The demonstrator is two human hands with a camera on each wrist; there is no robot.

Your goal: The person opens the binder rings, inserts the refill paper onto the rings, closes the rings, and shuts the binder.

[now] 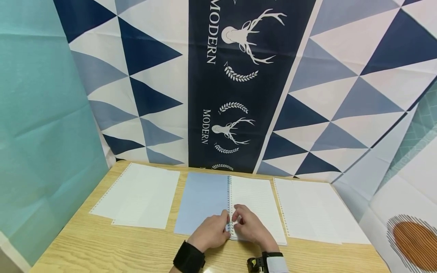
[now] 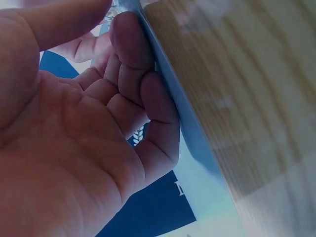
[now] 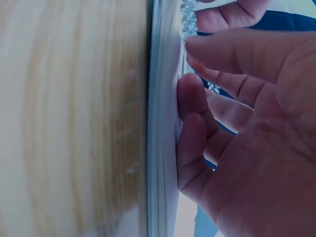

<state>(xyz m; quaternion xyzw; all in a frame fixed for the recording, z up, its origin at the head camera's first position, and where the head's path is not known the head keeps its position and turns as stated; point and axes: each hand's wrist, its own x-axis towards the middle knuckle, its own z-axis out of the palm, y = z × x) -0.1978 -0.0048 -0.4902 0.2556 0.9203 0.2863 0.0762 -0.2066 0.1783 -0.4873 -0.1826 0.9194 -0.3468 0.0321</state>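
Observation:
A ring-bound notebook [image 1: 205,197] lies open on the table, its blue cover turned to the left and a stack of lined pages [image 1: 257,193] to the right. A row of clear binding rings [image 1: 229,189] runs down the middle. My left hand [image 1: 212,230] grips the near end of the rings from the left, thumb and forefinger at the binding. Opposite it, my right hand [image 1: 250,224] has its thumb and forefinger bent at the same rings. Its other fingers [image 3: 190,133] curl against the page stack. Both palms hide part of the notebook's near end.
Loose hole-punched sheets [image 1: 143,193] overlap on the left of the wooden table [image 1: 85,242]. More punched sheets [image 1: 317,208] lie to the right, close beside the notebook. A patterned cloth [image 1: 153,76] hangs behind the table's far edge, and a teal cloth [image 1: 44,132] at the left.

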